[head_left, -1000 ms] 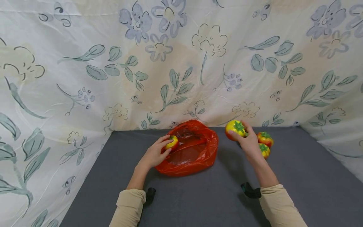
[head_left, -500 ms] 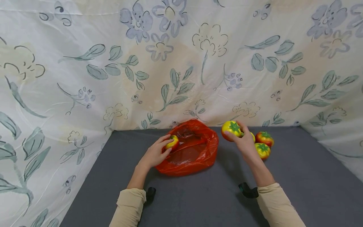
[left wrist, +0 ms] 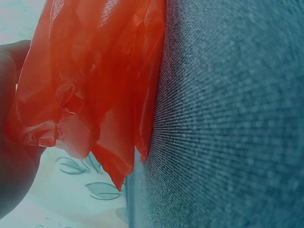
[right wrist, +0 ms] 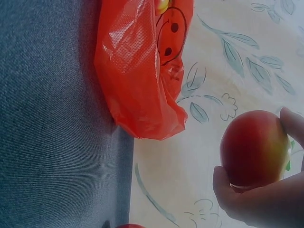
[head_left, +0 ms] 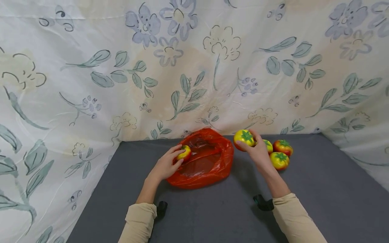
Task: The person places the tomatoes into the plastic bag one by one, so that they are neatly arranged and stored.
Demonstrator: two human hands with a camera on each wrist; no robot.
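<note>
1. The left hand (head_left: 165, 165), at about 11 o'clock on the grey cloth-covered bench (head_left: 212, 209), pinched a small yellow-red toy tomato (head_left: 184, 152) against the rim of the crumpled red plastic bag (head_left: 206, 162).
2. The right hand (head_left: 258, 152), at 1 o'clock, curled round a larger yellow toy tomato with a green calyx (head_left: 243, 138), lifted just right of the bag.
3. Three more toy tomatoes (head_left: 280, 156) lay beyond it.
4. Bagging seemed under way; next, the lifted fruit needed carrying towards 10 o'clock, over the held-open mouth.
</note>
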